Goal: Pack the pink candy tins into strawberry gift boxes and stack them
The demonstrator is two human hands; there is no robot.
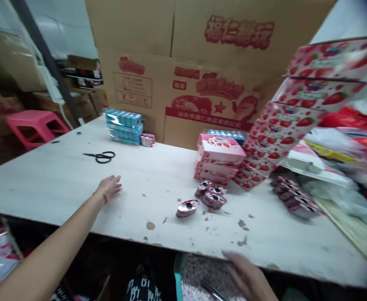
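Note:
My left hand point(110, 189) is just above or on the white table point(136, 171), fingers stretched out with nothing in them. Black-handled scissors point(102, 156) lie beyond it. My right hand point(246, 274), blurred by motion, reaches over the table's front edge above a teal-rimmed bin point(178, 276). Its fingers look extended, and I see nothing held. Small pale and brownish pieces point(198, 267) fill the bin, with a dark metallic tool point(213, 290) among them. On the table, one shiny pink oval piece with a dark hole point(188, 207) lies apart from several similar pieces point(214, 200).
Pink strawberry-print boxes point(221, 148) and a tall leaning stack point(271, 133) stand at right. Blue wrapped packs point(123, 127) sit at the back before a large cardboard carton point(183, 54). Plastic bags point(342, 196) crowd the right edge. A pink stool point(37, 125) stands beyond.

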